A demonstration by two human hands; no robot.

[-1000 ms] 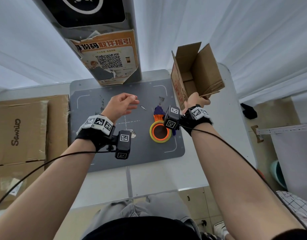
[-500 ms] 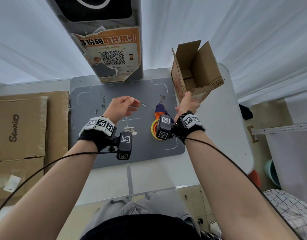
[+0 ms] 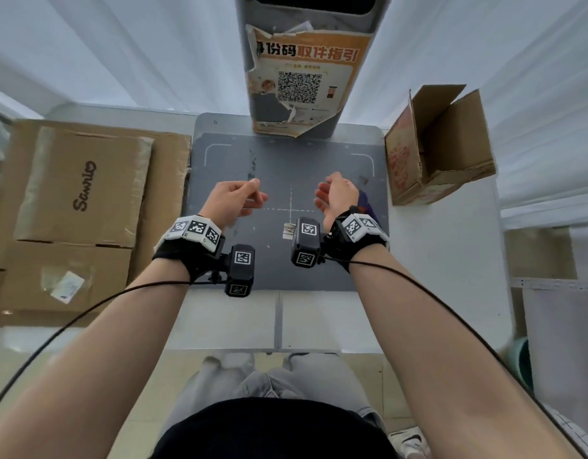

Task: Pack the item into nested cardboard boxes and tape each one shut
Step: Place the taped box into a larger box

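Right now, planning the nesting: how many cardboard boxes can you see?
3: an open box on the table's right, and two closed boxes stacked on the left, upper, lower. Others may be hidden.

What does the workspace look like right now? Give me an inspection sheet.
Surface: grey mat with white corner marks on a white table.
Job's things: open cardboard box on its side at the table's right edge, held by no hand; closed cardboard boxes stacked at left.
Clutter: small label on the mat; a purple object mostly hidden behind the right wrist.
Hands: left hand and right hand over the mat, fingers loosely curled, holding nothing.
Cables: black cable trailing from the left wrist, another from the right.
Surroundings: white curtains; grey post with a torn QR poster.
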